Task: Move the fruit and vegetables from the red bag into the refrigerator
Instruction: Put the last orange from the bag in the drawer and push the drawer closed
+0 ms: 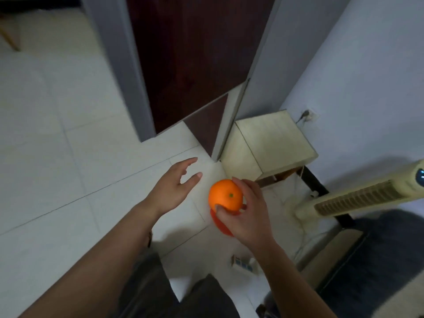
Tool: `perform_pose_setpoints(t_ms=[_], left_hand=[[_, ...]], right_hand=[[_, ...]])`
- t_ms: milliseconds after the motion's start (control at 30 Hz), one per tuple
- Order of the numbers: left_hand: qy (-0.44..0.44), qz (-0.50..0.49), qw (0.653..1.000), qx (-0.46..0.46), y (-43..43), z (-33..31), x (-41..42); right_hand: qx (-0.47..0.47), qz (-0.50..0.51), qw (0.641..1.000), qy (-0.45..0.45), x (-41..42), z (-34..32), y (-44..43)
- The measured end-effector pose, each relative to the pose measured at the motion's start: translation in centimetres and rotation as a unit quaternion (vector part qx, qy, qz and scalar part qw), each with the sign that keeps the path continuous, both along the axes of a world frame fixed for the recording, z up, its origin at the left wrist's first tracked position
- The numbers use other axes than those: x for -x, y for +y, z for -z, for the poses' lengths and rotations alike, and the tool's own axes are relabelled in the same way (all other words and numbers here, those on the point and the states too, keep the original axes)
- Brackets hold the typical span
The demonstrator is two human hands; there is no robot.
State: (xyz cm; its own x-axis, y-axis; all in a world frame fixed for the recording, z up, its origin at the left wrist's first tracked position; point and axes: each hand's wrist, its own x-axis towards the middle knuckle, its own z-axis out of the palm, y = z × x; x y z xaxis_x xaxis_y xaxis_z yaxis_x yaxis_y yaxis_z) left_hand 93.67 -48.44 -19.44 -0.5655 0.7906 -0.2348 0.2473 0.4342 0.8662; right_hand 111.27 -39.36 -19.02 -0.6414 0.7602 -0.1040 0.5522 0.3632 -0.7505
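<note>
— So, what has the right hand (247, 212) got?
— Its fingers curl round an orange (223, 195), mid-frame. Something red (220, 224) shows under it.
— And the left hand (174, 189)?
— Spread, holding nothing, at nine o'clock from the orange.
— Around them?
— Cream box (273, 143) at one o'clock, fan (358, 198) at three, dark door (190, 53) at twelve.

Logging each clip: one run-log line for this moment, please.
right hand grips orange | left hand open, empty | both above tiled floor
</note>
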Motion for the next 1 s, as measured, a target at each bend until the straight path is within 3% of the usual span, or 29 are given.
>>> perform_pose_setpoints(t_ms=[433,733,1000], left_hand=[[0.078,-0.18,0.98,-0.022,-18.2,-8.5,10.5],[0.155,-0.214,0.964,0.012,-30.6,-11.4,24.4],[0.148,-0.218,0.965,-0.005,-33.1,-12.0,33.0]], right_hand=[[0.019,-0.211,0.974,0.078,16.1,-7.3,-12.7],[0.028,-0.218,0.966,0.139,33.3,-8.7,-22.5],[0.036,-0.219,0.965,0.144,41.7,-9.7,-23.4]])
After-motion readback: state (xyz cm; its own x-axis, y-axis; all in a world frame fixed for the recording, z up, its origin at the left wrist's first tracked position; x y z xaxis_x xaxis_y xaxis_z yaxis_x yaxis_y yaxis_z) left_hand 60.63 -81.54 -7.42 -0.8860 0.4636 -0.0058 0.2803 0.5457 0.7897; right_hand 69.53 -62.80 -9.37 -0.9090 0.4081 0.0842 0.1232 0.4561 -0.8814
